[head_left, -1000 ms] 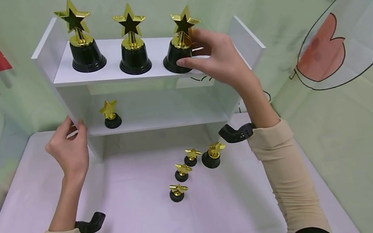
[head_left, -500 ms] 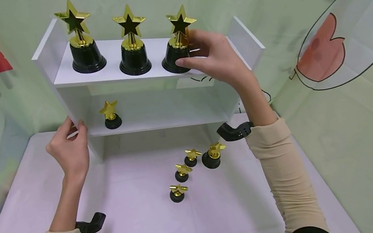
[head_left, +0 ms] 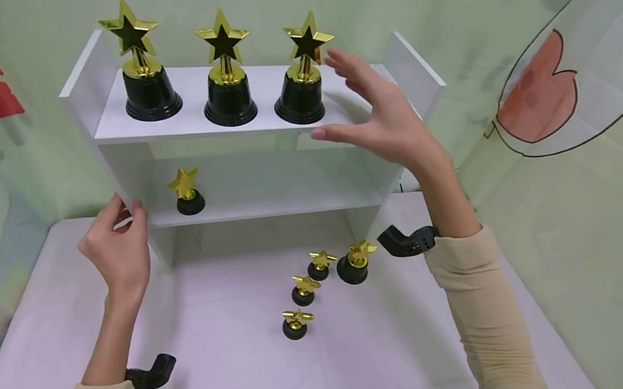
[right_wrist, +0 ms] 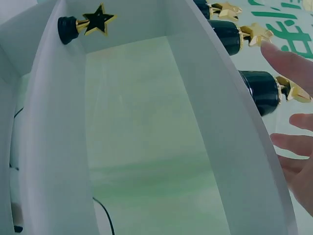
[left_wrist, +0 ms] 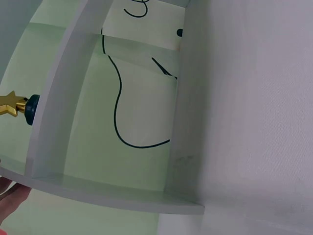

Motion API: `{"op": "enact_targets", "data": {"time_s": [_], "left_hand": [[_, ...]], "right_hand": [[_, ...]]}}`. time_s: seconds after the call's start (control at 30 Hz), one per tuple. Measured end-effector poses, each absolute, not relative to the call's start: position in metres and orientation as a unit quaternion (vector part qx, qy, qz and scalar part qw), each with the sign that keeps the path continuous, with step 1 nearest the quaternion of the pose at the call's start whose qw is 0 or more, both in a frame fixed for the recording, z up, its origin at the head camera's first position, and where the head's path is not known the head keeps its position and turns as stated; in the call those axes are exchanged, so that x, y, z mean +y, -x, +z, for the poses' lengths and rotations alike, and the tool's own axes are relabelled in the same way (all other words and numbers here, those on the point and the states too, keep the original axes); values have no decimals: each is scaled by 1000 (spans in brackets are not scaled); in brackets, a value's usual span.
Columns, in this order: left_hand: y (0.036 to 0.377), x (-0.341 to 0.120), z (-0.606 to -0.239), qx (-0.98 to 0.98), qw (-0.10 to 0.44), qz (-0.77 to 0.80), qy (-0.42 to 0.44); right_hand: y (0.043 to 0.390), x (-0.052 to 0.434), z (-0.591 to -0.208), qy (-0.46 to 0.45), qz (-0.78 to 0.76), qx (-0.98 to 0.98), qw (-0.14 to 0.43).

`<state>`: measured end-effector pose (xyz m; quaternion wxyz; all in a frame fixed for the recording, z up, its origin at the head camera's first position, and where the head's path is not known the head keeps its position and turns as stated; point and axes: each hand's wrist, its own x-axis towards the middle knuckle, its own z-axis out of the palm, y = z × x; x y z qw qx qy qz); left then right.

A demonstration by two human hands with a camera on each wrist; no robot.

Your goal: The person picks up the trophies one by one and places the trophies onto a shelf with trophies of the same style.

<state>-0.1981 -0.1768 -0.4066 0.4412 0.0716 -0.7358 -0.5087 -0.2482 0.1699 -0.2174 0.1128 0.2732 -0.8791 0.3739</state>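
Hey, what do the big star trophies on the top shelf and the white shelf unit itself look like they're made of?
Star trophies: probably moulded plastic, shiny gold-coloured stars with glints, glossy black bases. Shelf unit: likely painted or laminated board, flat, smooth, matte white panels with square edges.

The left wrist view's edge cuts off the left hand point(left_wrist: 10, 200), showing only fingertips.

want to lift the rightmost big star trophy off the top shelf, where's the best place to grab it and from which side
Probably the round black base of the rightmost trophy, not the thin gold stem. Come from its right, where the open right hand hovers: the middle trophy crowds its left, while the shelf is bare to its right.
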Motion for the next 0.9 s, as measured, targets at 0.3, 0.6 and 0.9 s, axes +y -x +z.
{"op": "enact_targets", "data": {"time_s": [0.3, 0.6, 0.9], "left_hand": [[200, -178, -407, -739, 441, -503, -74], [200, -179, -407, -744, 442, -495, -74], [201, -180, -407, -739, 440, -506, -70]], "right_hand": [[217, 193, -243, -337, 407, -829, 183], [193, 216, -286, -393, 530, -722, 208], [176, 225, -343, -370, 500, -764, 172]]}}
